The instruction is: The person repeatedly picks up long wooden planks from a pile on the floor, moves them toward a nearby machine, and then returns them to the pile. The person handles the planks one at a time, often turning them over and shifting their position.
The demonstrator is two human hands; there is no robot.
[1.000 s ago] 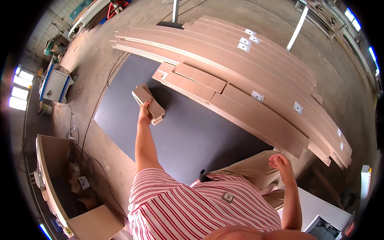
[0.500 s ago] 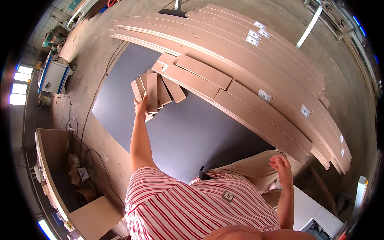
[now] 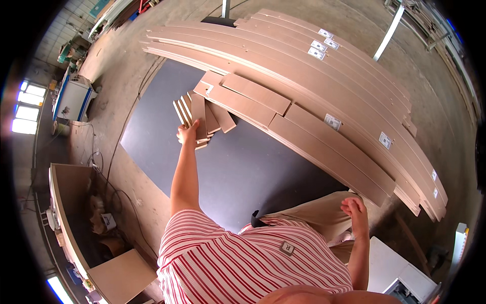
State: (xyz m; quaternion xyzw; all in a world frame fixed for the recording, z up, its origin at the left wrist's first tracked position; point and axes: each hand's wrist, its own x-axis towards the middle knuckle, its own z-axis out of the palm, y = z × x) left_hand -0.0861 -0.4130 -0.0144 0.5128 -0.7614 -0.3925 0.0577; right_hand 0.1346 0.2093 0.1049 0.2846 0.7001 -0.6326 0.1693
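My left hand (image 3: 188, 133) is stretched far forward over the dark grey mat (image 3: 238, 172), gripping several short light-brown wooden boards (image 3: 195, 114) fanned out at the mat's far side. The boards' tips lie against the stack of long wooden panels (image 3: 324, 81). Two shorter boards (image 3: 253, 96) lie on the near edge of that stack. My right hand (image 3: 354, 207) hangs low at my right side by my beige trousers, fingers loosely curled and holding nothing.
Long panels with white labels (image 3: 331, 121) run diagonally across the concrete floor. A wooden box (image 3: 76, 213) with cables sits at the left, a white machine (image 3: 400, 273) at the lower right, a blue-white machine (image 3: 73, 99) at the far left.
My left hand has carried the short boards forward and right toward the panel stack; they have fanned out from a tight bundle. The right hand has stayed at my side.
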